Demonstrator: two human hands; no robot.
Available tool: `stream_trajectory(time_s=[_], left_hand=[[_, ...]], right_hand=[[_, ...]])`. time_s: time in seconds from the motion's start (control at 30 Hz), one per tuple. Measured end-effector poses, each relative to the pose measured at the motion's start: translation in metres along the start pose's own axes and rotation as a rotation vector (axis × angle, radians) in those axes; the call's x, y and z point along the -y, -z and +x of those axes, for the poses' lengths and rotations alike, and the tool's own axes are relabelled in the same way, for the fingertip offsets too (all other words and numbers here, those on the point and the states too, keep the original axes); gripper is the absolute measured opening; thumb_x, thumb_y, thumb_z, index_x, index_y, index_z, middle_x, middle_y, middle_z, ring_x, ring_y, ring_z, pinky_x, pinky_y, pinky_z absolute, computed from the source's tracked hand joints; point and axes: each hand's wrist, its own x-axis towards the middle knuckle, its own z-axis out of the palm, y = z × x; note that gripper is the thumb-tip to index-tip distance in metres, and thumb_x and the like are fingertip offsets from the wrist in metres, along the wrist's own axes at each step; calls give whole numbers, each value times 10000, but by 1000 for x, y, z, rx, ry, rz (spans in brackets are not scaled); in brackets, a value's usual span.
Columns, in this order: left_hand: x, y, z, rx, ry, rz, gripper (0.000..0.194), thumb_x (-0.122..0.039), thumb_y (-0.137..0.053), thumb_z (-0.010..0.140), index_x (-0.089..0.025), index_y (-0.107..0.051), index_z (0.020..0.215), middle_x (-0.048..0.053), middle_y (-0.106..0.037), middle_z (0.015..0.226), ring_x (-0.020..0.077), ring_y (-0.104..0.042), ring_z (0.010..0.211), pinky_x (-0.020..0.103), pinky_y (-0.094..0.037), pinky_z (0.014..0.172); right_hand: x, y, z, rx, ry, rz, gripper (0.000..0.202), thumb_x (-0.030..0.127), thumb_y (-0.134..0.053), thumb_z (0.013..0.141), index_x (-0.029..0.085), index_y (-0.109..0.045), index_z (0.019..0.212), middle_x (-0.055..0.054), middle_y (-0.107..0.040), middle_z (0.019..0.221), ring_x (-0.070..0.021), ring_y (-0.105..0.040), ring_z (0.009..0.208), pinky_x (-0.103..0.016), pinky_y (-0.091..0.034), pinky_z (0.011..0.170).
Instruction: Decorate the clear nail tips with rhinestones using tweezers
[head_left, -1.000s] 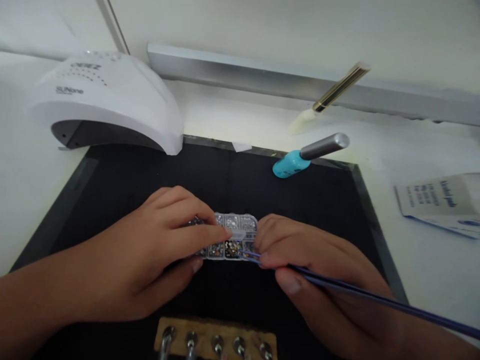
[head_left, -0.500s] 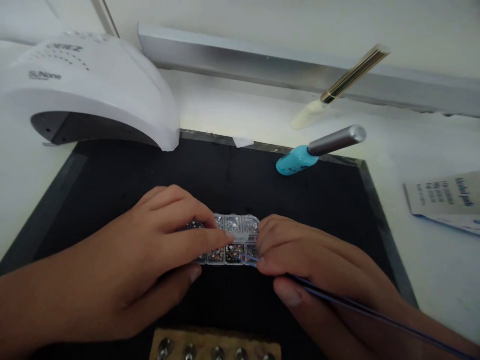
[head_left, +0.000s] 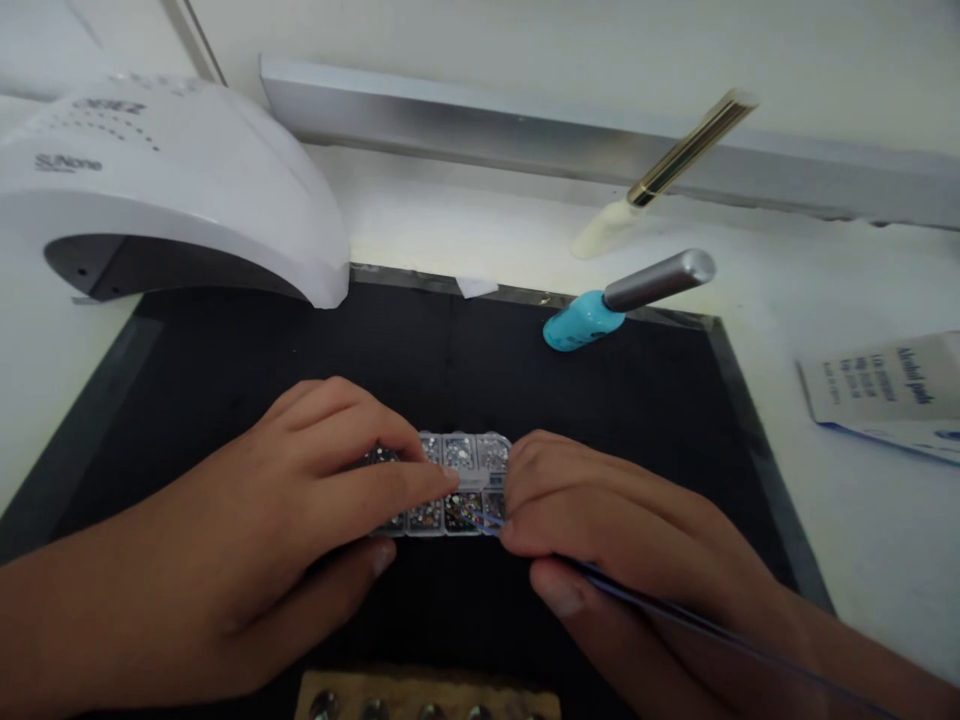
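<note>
A clear plastic rhinestone case (head_left: 460, 452) with small compartments of tiny shiny stones lies on the black mat. My left hand (head_left: 300, 510) is closed around its left side, hiding that end, with the index fingertip at a small raised clear lid (head_left: 472, 480). Thin bluish tweezers (head_left: 660, 605) are pinched between the thumb and fingers of my right hand (head_left: 622, 520), which rests by the case's right end. Their tips reach into a front compartment of dark, multicoloured stones. Whether a stone sits between the tips is too small to tell.
A white nail lamp (head_left: 202, 190) stands at the back left. Behind the case are a turquoise polish bottle (head_left: 581, 322) and a cream bottle with a gold cap (head_left: 607, 228). An alcohol pads box (head_left: 877, 380) lies right. At the front edge is a tan holder (head_left: 405, 690) with round metallic pieces.
The whole view has shifted slightly, so most things appear a little further left. Both hands keep their grip, and the tweezer tips stay in the same compartment.
</note>
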Motion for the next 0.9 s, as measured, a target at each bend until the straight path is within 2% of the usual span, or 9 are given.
stream_trajectory(time_s=[0.2,0.37,0.5,0.7,0.9], left_hand=[[1,-2,1,-39,-15,-26,444,-103,-496,891,-246,-515,1312,80,-557,1215,250,-488,1100,380,-485,870],[2,-2,-1,-19,-1,-7,414,-113,-484,913,-241,-511,1306,75,-542,1229,238,-472,1123,372,-467,899],[3,-3,0,-21,-27,-4,423,-113,-485,909,-232,-506,1315,84,-540,1231,242,-467,1119,372,-477,882],[2,0,2,-19,-20,-11,436,-110,-489,895,-235,-516,1312,78,-569,1200,243,-497,1082,376,-503,857],[-1,2,4,-56,-5,-16,413,-114,-476,907,-241,-529,1297,76,-586,1179,237,-514,1062,381,-486,865]], right_hand=[[0,-2,-1,-4,9,10,94,124,-505,923,189,-552,973,-33,-622,779,-169,-595,738,-347,-527,724],[0,-4,-3,-8,-1,-5,129,89,-493,917,186,-558,970,-28,-623,781,-161,-596,732,-348,-528,749],[-2,-3,-4,-9,34,5,97,119,-493,924,186,-550,965,-26,-617,759,-161,-591,725,-348,-535,745],[-1,0,-5,-24,0,-12,104,131,-504,926,198,-556,987,-36,-634,785,-175,-620,759,-367,-552,766],[3,1,-6,-44,20,41,205,55,-495,876,196,-556,1012,-35,-629,788,-167,-600,738,-370,-552,748]])
